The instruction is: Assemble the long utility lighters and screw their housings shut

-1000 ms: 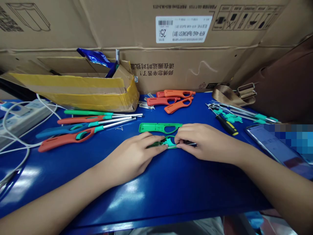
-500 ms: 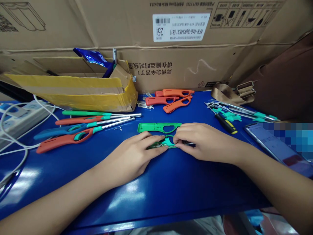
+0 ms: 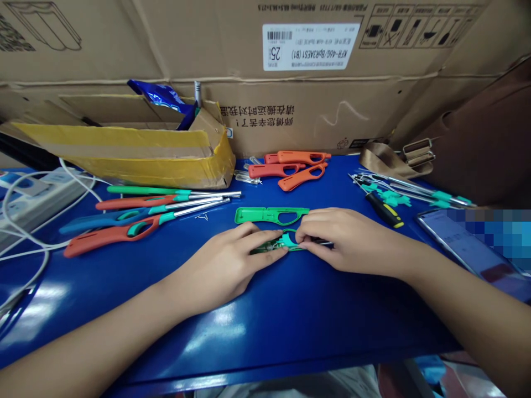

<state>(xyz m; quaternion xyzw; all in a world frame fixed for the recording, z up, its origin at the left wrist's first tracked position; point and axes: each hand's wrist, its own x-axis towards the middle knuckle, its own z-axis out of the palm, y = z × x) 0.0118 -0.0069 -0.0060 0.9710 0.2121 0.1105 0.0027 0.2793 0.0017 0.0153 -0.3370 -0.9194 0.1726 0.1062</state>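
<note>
On the blue table lies an opened green lighter half (image 3: 292, 241) with a teal trigger piece and small inner parts in it. My left hand (image 3: 228, 257) grips its left end between thumb and fingers, covering much of that end. At its right end my right hand (image 3: 332, 237) is closed in a pinch around the trigger area, near a dark metal tube; the fingertips hide the exact contact. Just behind, an empty green lighter shell half (image 3: 265, 215) lies with its hollow side up, its right end partly behind my right hand.
Long-tube lighters (image 3: 120, 232) lie left, orange shells (image 3: 302, 168) at the back. On the right are a screwdriver (image 3: 384, 209), teal parts with metal tubes (image 3: 398, 193) and a phone (image 3: 468, 243). A yellow-taped carton (image 3: 166, 168) and power strip (image 3: 45, 193) stand at left.
The view has shifted slightly. Both hands stay on the green lighter half in nearly the same pose, with only tiny finger movement at the right hand.
</note>
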